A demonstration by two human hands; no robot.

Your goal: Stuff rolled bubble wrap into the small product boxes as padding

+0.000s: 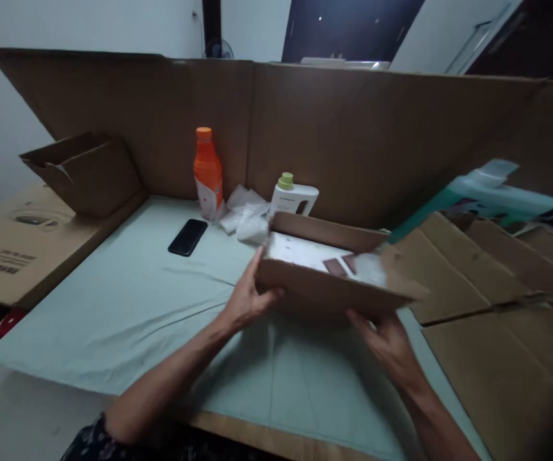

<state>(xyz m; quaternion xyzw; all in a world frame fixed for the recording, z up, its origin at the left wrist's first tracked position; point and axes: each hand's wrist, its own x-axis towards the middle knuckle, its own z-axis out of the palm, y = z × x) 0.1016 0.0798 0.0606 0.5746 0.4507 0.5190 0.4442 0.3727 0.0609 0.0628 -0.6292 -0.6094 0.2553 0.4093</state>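
Both hands carry an open cardboard box (315, 288), tilted above the cloth-covered table. My left hand (253, 291) grips its left end, with the thumb along the front wall. Under the right part of the box, my right hand (382, 342) supports the bottom edge; some of its fingers are hidden and slightly blurred. Inside the box lies a white packet (300, 248) with brown patches, and clear bubble wrap (371, 269) fills the right end. Behind the box stands a white bottle (288, 198) with a green cap, partly covered by it.
An orange bottle (208, 176) stands at the back beside bubble wrap pieces (248, 214). A black phone (188, 237) lies on the pale cloth (127, 294). Flattened cardboard (497, 346) and a green-liquid bottle (492, 192) occupy the right. Another open box (98, 173) sits left, before a cardboard screen (353, 128).
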